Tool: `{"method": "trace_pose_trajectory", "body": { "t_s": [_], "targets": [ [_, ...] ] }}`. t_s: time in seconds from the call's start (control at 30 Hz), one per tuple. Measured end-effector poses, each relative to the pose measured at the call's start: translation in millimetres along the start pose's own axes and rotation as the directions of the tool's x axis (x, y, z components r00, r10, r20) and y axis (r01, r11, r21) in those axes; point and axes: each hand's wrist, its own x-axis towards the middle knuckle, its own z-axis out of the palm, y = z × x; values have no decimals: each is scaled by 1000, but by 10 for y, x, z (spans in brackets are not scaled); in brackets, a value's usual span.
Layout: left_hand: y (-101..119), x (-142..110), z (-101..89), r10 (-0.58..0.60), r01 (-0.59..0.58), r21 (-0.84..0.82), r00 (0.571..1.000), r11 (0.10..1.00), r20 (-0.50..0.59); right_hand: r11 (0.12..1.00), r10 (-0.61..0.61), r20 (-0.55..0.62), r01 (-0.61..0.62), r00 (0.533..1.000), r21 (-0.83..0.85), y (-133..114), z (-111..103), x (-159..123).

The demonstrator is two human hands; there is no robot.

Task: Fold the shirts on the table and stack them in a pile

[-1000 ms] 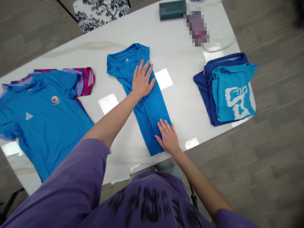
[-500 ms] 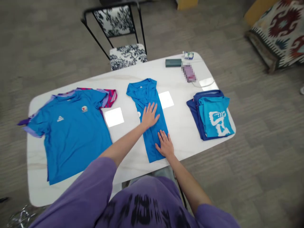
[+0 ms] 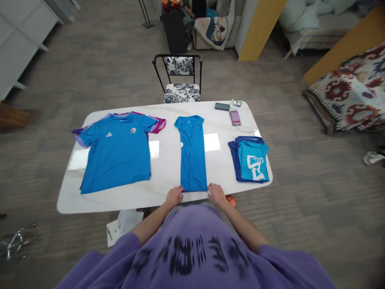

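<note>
Two hands at the narrow folded blue shirt, head view: our left hand and right hand at its near corners, fingers bent; grip unclear. Left of this shirt, spread shirts; right of it, a folded pile.

Folded shirt mid tbl, spread shirts layered one on another to its L, folded stack to its R nr tbl's R end, phone behind stack, box to phone's back L, chair behind tbl
</note>
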Motion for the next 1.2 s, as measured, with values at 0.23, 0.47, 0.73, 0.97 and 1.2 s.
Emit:
{"method": "trace_pose_trajectory", "body": {
  "t_s": [0.23,0.47,0.73,0.97,1.2],
  "targets": [
    [-46,40,18,-64,68,88,997,994,-48,997,-12,63,17,998,-74,-172,41,79],
    [-52,129,-28,-12,13,86,1000,996,-14,997,49,93,-42,995,-72,-358,82,256],
    [-165,-201,-110,80,-75,-72,994,995,71,994,107,172,-109,979,2,-767,-67,-33],
    [-568,-831,-232,254,-232,-292,966,928,39,990,110,98,-118,989,75,-1191,-300,-682],
    [-715,-486,-1305,257,-314,-390,947,865,-192,993,61,-78,-53,995,102,-1042,-1459,45]
  ]
}}
